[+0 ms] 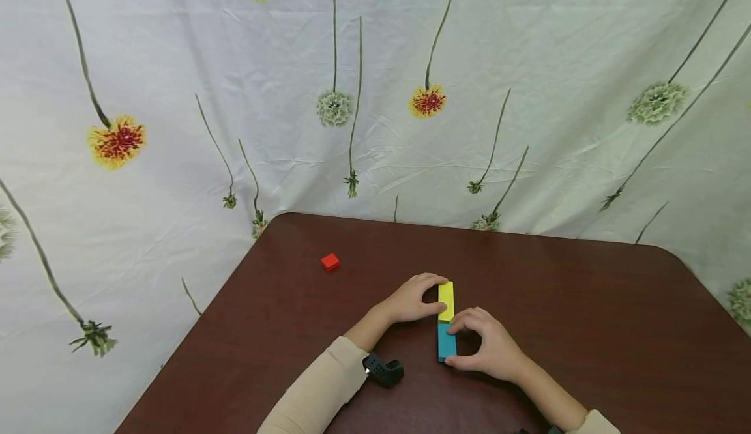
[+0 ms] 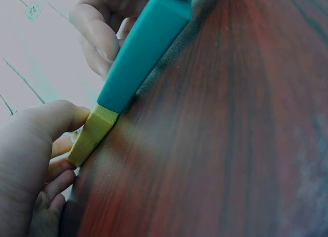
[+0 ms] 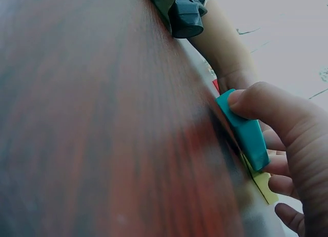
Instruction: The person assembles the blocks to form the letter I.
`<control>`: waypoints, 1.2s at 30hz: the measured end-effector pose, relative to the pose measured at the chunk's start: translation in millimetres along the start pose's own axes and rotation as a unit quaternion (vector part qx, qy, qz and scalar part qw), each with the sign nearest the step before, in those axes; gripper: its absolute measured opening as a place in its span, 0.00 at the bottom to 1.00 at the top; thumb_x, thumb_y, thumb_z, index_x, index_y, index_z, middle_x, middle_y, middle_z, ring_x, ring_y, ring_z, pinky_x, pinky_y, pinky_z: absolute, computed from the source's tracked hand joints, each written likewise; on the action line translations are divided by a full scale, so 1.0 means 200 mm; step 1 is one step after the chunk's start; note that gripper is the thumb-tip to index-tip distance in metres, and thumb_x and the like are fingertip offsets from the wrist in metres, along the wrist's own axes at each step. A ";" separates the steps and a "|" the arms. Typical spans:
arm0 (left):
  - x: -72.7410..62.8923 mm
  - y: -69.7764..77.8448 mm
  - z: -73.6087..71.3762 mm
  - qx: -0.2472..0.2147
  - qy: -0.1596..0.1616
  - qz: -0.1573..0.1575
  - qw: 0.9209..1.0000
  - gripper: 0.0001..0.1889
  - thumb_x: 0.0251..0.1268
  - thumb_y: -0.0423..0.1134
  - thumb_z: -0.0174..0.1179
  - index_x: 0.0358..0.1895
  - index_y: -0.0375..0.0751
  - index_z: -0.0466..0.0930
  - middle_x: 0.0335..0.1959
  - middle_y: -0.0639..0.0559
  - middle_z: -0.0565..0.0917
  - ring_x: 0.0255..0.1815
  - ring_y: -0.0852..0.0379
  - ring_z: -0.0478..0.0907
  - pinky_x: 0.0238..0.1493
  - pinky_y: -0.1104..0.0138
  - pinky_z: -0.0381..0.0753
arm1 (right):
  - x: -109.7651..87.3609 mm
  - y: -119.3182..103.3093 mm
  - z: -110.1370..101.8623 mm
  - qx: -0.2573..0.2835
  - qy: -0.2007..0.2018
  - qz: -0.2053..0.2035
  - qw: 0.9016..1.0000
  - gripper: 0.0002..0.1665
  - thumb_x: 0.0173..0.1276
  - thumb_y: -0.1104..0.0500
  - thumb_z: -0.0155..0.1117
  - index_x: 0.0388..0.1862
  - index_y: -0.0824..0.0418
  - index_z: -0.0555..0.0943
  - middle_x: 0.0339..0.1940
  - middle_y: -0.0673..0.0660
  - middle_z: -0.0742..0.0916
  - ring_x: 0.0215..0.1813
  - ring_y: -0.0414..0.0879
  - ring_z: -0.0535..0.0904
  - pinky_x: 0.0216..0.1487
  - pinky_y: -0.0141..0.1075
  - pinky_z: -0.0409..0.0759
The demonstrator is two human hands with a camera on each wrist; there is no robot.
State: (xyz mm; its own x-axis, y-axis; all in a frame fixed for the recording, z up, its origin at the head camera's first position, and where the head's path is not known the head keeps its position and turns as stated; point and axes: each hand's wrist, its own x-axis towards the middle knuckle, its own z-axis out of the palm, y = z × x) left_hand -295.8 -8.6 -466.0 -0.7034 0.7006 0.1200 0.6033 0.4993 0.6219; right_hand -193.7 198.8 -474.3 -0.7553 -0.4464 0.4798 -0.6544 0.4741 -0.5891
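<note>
"What does the brown table (image 1: 587,303) bear?"

"Two hands and three blocks. The right hand (image 1: 491,349) pinches the teal block (image 1: 446,344), just left of its palm; the left hand (image 1: 409,301) pinches the yellow block (image 1: 446,300), just right of its palm."

"Do those two meet?"

"End to end, seemingly touching in the left wrist view."

"And the red block (image 1: 330,262)?"

"Smallest, well apart; whole in the head view, while the right wrist view shows only a red sliver."
</note>
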 end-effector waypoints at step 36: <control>0.00 0.00 0.00 -0.002 0.002 -0.002 1.000 0.28 0.71 0.47 0.57 0.71 0.42 0.66 0.69 0.48 0.68 0.70 0.48 0.63 0.67 0.53 0.63 | 0.00 0.01 0.00 -0.022 -0.014 0.012 1.000 0.19 0.50 0.49 0.81 0.40 0.46 0.83 0.47 0.45 0.80 0.51 0.40 0.69 0.50 0.42 0.75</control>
State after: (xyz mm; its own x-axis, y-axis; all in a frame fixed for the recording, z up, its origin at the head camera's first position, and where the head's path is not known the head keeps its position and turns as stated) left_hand -295.9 -8.1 -465.4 -0.7068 0.6971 0.1201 0.5993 0.4999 0.6253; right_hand -193.8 200.0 -475.4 -0.7697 -0.4560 0.4469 -0.6378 0.5176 -0.5704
